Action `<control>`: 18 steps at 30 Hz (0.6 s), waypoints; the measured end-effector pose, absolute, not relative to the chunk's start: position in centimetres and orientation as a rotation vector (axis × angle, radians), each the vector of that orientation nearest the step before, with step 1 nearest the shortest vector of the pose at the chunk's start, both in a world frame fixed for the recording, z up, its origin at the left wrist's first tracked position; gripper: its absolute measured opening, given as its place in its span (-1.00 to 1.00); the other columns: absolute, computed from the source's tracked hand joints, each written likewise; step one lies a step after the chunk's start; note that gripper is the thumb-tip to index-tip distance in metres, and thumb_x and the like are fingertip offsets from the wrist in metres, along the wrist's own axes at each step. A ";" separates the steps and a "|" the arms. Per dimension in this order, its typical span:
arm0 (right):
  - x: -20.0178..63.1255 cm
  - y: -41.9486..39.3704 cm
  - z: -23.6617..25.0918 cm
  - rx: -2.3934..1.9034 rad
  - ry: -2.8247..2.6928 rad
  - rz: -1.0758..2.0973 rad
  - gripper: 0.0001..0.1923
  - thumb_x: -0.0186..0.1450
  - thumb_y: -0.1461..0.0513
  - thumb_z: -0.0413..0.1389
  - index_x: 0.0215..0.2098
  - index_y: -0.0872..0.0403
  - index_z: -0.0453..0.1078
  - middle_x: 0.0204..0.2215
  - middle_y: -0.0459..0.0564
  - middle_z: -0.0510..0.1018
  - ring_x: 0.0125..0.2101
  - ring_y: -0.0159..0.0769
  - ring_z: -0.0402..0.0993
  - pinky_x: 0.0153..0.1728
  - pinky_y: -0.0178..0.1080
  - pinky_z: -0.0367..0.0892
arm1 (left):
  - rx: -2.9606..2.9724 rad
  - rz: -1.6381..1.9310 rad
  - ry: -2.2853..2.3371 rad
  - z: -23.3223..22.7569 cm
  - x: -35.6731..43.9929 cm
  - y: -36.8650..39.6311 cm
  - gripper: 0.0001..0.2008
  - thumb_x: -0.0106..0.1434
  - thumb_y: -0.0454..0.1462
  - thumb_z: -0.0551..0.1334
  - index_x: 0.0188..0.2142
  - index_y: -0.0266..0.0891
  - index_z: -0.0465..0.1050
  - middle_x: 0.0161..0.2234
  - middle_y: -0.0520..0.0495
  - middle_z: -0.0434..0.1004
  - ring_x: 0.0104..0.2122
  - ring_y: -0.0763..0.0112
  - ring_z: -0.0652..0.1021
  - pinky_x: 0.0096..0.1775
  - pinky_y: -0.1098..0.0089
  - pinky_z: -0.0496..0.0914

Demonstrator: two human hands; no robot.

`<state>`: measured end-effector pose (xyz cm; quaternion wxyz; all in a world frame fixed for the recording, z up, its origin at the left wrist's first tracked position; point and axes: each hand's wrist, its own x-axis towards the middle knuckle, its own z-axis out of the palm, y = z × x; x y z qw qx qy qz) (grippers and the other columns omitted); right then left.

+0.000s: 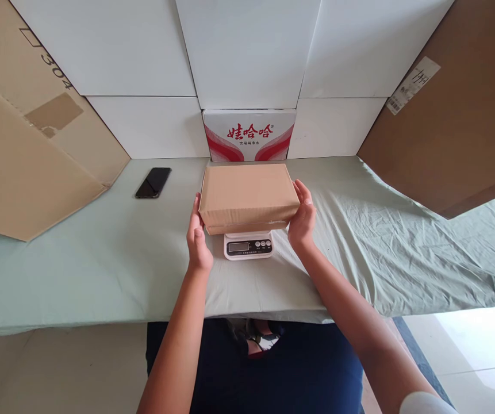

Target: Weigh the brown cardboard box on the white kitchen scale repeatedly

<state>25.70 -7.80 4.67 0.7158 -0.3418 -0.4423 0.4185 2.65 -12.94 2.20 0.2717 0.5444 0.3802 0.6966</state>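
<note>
A closed brown cardboard box [248, 194] lies over a small white digital scale [248, 246], whose display and buttons show below the box's front edge. My left hand [197, 236] presses against the box's left end and my right hand [302, 217] against its right end, so both grip it. I cannot tell whether the box rests on the scale or hovers just above it.
A table covered in pale green cloth [100, 259] carries a black phone [153, 182] at the left. A red-and-white printed carton [249, 135] stands behind the box against white panels. Large brown cardboard sheets lean at the left [27, 149] and right [454, 115].
</note>
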 end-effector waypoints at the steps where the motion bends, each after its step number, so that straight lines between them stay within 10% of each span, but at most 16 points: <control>1: 25.7 -7.8 4.7 -0.759 -0.979 0.928 -0.39 0.27 -0.20 0.03 0.16 -0.12 0.37 0.25 -0.01 0.48 0.31 0.09 0.34 0.35 0.25 0.24 | 1.466 1.875 1.026 2.2 2.6 -12.9 -0.19 0.34 0.29 -0.01 0.44 -0.01 0.16 0.50 -0.07 0.09 0.49 0.05 0.11 0.40 0.16 0.15; 18: 25.5 -8.1 4.4 -0.788 -1.045 0.895 -0.40 0.32 -0.16 -0.01 0.24 -0.16 0.31 0.35 -0.06 0.38 0.41 0.03 0.20 0.44 0.22 0.09 | 1.486 1.886 1.028 2.0 2.6 -13.0 -0.21 0.36 0.26 -0.01 0.45 -0.02 0.14 0.51 -0.07 0.06 0.50 0.05 0.07 0.42 0.14 0.12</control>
